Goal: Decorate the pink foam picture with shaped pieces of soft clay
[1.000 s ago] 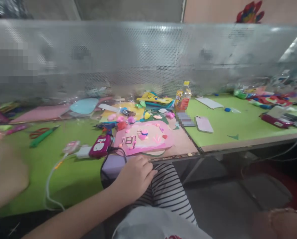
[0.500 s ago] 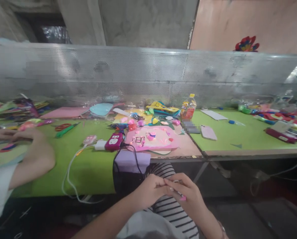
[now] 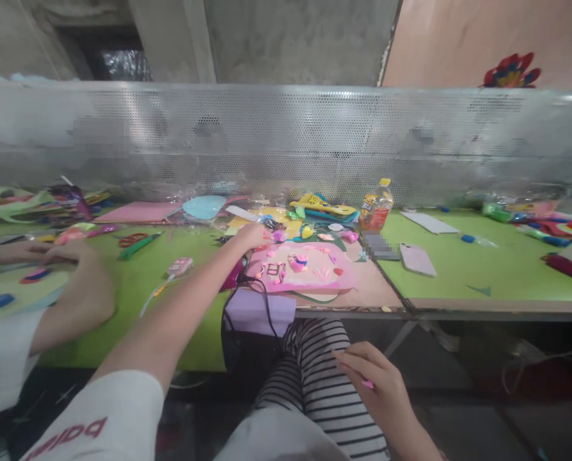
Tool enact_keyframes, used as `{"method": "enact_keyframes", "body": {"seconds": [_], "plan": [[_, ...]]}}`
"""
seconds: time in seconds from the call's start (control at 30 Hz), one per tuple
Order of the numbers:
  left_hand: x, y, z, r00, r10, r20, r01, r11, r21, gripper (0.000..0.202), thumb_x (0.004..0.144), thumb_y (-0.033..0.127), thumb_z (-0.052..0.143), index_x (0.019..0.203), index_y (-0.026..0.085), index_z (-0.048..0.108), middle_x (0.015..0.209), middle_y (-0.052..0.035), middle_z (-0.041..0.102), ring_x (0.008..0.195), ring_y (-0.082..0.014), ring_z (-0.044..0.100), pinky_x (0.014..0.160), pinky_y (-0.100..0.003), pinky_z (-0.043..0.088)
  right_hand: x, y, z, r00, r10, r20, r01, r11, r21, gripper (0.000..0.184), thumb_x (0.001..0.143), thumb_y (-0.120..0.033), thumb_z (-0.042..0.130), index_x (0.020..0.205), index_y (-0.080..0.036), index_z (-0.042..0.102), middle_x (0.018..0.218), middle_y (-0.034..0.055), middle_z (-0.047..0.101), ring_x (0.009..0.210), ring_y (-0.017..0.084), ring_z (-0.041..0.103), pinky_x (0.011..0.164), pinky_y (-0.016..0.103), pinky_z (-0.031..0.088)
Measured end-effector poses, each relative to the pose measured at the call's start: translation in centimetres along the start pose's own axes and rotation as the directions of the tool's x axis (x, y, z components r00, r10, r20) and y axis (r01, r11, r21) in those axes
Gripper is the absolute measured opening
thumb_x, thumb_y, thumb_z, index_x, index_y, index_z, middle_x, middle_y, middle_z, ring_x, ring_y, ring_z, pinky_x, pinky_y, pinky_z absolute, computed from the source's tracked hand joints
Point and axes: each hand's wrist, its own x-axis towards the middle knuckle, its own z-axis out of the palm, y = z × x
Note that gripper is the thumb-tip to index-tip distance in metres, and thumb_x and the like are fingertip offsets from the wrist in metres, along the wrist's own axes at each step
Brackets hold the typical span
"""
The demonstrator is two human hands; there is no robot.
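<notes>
My left hand [image 3: 256,237] is stretched out over the table, among bright lumps of modelling clay behind a pink clay picture [image 3: 315,288]. Its fingers are small and blurred, so I cannot tell whether they grip anything. Small shapes, a red heart and a pink-and-blue figure lie on the picture. Above my striped trouser leg, my right hand [image 3: 375,374] is closed, fingers bent together. A small pink end [image 3: 368,384] of something sticks out below the fingers; the rest is hidden in the hand.
At the left, another person's hands [image 3: 75,275] work at a round pale piece. Green-handled scissors [image 3: 139,246], a drink bottle [image 3: 376,208] and a phone [image 3: 418,259] lie or stand on the table. A purple box [image 3: 260,310] and black cable are at the near edge.
My hands were together over my lap. My left hand has moved forward and away to the clay on the table; my right hand stays above my lap with the pink-ended thing. The view has shifted left.
</notes>
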Motion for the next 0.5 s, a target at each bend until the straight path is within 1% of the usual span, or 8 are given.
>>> {"method": "enact_keyframes", "body": {"seconds": [0.03, 0.1, 0.13, 0.2, 0.3, 0.4, 0.43, 0.5], "plan": [[1.2, -0.7, 0.6, 0.999, -0.013, 0.044, 0.012, 0.999, 0.029, 0.032, 0.071, 0.038, 0.070, 0.088, 0.012, 0.065, 0.091, -0.0080, 0.066, 0.084, -0.0214, 0.060, 0.073, -0.030, 0.046, -0.4, 0.2, 0.0, 1.000, 0.021, 0.020, -0.021, 1.000, -0.004, 0.033, 0.084, -0.002, 0.052, 0.110, -0.021, 0.062, 0.088, 0.0063, 0.063, 0.080, 0.013, 0.063, 0.068, 0.020, 0.053], [2.6, -1.7, 2.0, 0.994, -0.026, 0.103, 0.019, 0.997, 0.073, 0.032, 0.080, 0.042, 0.063, 0.094, 0.013, 0.062, 0.095, -0.0060, 0.064, 0.085, -0.0181, 0.060, 0.078, -0.035, 0.048, -0.9, 0.5, -0.1, 0.996, 0.078, 0.047, -0.078, 0.997, -0.018, 0.032, 0.085, -0.003, 0.052, 0.110, -0.022, 0.059, 0.091, 0.0060, 0.064, 0.084, 0.012, 0.063, 0.071, 0.020, 0.053], [2.8, -2.0, 2.6, 0.993, -0.033, 0.110, 0.023, 0.996, 0.088, 0.031, 0.084, 0.042, 0.060, 0.096, 0.013, 0.061, 0.098, -0.0058, 0.063, 0.088, -0.0176, 0.060, 0.080, -0.037, 0.049, -1.1, 0.6, -0.3, 0.993, 0.109, 0.053, -0.108, 0.994, -0.026, 0.030, 0.085, -0.004, 0.053, 0.108, -0.023, 0.058, 0.092, 0.0056, 0.064, 0.084, 0.012, 0.063, 0.071, 0.020, 0.052], [3.0, -2.4, 3.4, 0.995, -0.040, 0.094, 0.031, 0.994, 0.100, 0.030, 0.087, 0.041, 0.056, 0.098, 0.014, 0.060, 0.101, -0.0058, 0.061, 0.091, -0.0177, 0.059, 0.083, -0.040, 0.048, -1.3, 0.7, -0.7, 0.988, 0.147, 0.052, -0.146, 0.989, -0.033, 0.024, 0.086, -0.006, 0.054, 0.103, -0.023, 0.057, 0.090, 0.0043, 0.064, 0.082, 0.011, 0.063, 0.070, 0.018, 0.052], [2.7, -2.4, 2.8, 1.000, -0.019, 0.019, 0.018, 0.997, 0.071, 0.025, 0.084, 0.039, 0.058, 0.091, 0.015, 0.062, 0.095, -0.0070, 0.062, 0.093, -0.0214, 0.058, 0.082, -0.039, 0.045, -1.4, 0.7, -1.3, 0.988, 0.146, 0.057, -0.144, 0.989, -0.041, 0.020, 0.086, -0.007, 0.053, 0.096, -0.023, 0.058, 0.089, 0.0030, 0.064, 0.082, 0.011, 0.063, 0.071, 0.018, 0.051], [0.7, -1.0, 1.3, 0.995, 0.060, -0.077, -0.061, 0.998, -0.006, 0.028, 0.085, 0.040, 0.051, 0.091, 0.015, 0.062, 0.093, -0.0090, 0.063, 0.091, -0.0234, 0.057, 0.079, -0.034, 0.043, -1.3, 0.7, -1.5, 0.981, 0.191, 0.011, -0.190, 0.980, -0.056, 0.014, 0.085, -0.010, 0.057, 0.090, -0.022, 0.059, 0.084, 0.0014, 0.066, 0.078, 0.011, 0.064, 0.069, 0.018, 0.051], [-0.6, -0.1, 1.0, 0.990, 0.101, -0.101, -0.105, 0.994, -0.039, 0.030, 0.087, 0.041, 0.047, 0.093, 0.015, 0.061, 0.095, -0.0089, 0.062, 0.090, -0.0221, 0.057, 0.078, -0.032, 0.043, -1.2, 0.7, -1.6, 0.973, 0.228, -0.031, -0.229, 0.971, -0.061, 0.011, 0.084, -0.011, 0.059, 0.087, -0.022, 0.060, 0.082, 0.0006, 0.067, 0.075, 0.011, 0.064, 0.067, 0.018, 0.051], [-4.2, 2.0, 1.2, 0.972, 0.213, -0.096, -0.223, 0.968, -0.112, 0.030, 0.087, 0.043, 0.047, 0.095, 0.018, 0.060, 0.097, -0.0048, 0.062, 0.086, -0.0178, 0.057, 0.076, -0.027, 0.044, -0.6, 0.5, -1.6, 0.943, 0.307, -0.126, -0.316, 0.947, -0.057, 0.007, 0.082, -0.015, 0.063, 0.081, -0.022, 0.062, 0.076, -0.0008, 0.069, 0.069, 0.011, 0.065, 0.061, 0.017, 0.051]]}}
